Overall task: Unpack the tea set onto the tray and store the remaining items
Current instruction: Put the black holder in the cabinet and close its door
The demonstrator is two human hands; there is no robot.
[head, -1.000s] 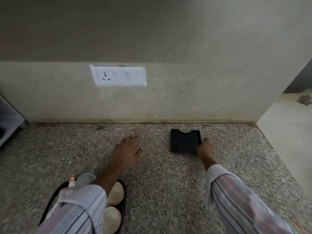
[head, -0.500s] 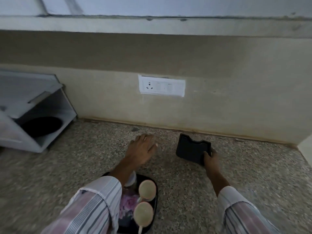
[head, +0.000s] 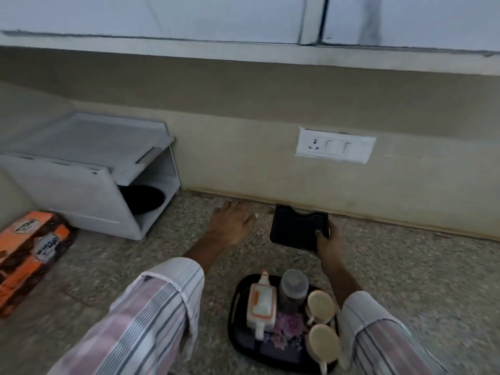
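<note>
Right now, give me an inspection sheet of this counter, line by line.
Surface: speckled stone counter.
Job's things: black tray holds a white teapot, a clear jar and two cream cups; small black tray near the wall.
Clutter: orange box; white rack with a dark pan.
Hands: left hand open, palm down; right hand grips the small black tray.
Cables: nothing seen.
Surroundings: wall socket; cabinets overhead.

Dim, flat indoor light, no glare; soft shadow band on wall (head: 243, 85) under cupboards (head: 162, 14). Motion blur throughout; wide-angle bending at edges, sleeves (head: 140, 320) smeared
</note>
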